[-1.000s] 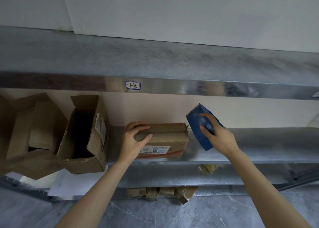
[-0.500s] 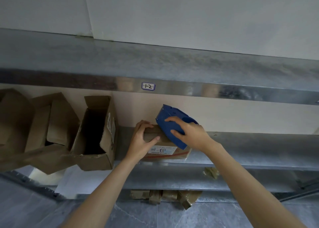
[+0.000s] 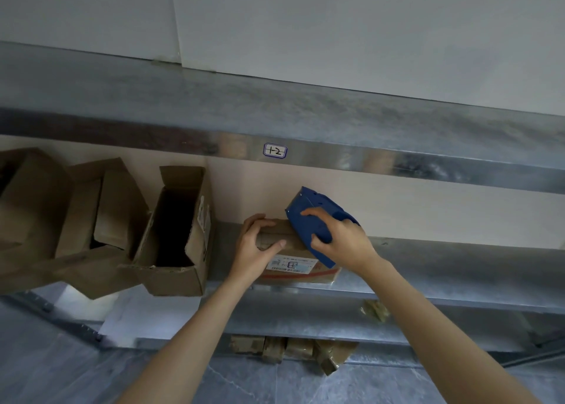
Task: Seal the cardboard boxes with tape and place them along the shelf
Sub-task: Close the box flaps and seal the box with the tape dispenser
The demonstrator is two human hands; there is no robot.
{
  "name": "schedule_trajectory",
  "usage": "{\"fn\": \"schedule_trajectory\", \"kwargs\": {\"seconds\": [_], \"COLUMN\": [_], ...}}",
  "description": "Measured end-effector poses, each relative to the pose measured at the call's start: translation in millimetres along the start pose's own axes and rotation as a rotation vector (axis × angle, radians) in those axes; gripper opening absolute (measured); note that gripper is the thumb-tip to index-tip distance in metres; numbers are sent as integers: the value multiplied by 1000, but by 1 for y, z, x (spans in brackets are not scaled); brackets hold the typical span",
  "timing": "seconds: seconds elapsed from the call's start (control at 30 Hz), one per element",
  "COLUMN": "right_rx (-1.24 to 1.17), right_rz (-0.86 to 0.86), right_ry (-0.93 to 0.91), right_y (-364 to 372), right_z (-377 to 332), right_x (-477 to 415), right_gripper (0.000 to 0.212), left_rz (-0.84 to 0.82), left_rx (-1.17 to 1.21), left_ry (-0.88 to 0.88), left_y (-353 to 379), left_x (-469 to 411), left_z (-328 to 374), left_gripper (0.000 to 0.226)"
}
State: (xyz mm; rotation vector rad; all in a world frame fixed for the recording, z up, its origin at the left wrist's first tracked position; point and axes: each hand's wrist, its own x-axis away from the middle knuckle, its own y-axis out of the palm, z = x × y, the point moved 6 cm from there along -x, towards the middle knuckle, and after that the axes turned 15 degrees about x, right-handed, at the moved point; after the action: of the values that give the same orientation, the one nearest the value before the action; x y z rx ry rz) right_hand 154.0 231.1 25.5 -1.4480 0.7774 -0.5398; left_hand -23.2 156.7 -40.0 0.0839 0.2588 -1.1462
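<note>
A small closed cardboard box point(image 3: 293, 266) with a white label on its front lies on the metal shelf point(image 3: 443, 269). My left hand point(image 3: 255, 247) grips the box's left end, thumb across the top. My right hand point(image 3: 339, 238) holds a blue tape dispenser point(image 3: 312, 220) pressed onto the right part of the box's top. Part of the box top is hidden under both hands and the dispenser.
An open cardboard box point(image 3: 177, 232) stands left of the small box, with more open boxes point(image 3: 61, 214) beyond it. A higher shelf point(image 3: 305, 122) with a "1-2" label point(image 3: 275, 151) juts out overhead. Cardboard scraps point(image 3: 293, 348) lie on the floor under the lower shelf.
My right hand brought the blue dispenser from the right of the small box onto its top. My left hand kept its grip on the box's left end.
</note>
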Motion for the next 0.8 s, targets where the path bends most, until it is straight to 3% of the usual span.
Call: {"fn": "schedule_trajectory", "kwargs": {"seconds": [0.37, 0.53, 0.8], "right_rx": [25, 5, 129], "right_rz": [100, 92, 57], "right_ry": [-109, -234, -381], "right_y": [-21, -36, -43], "right_z": [1, -11, -23], "right_x": [4, 14, 32], "right_gripper": [46, 45, 44], "left_rz": [-75, -70, -305], "left_rx": [-122, -57, -27], "left_ry": [-32, -22, -72], "left_y": [-24, -31, -20], "left_x": [-15, -26, -31], "left_z": [18, 39, 60], "left_gripper": [28, 24, 21]}}
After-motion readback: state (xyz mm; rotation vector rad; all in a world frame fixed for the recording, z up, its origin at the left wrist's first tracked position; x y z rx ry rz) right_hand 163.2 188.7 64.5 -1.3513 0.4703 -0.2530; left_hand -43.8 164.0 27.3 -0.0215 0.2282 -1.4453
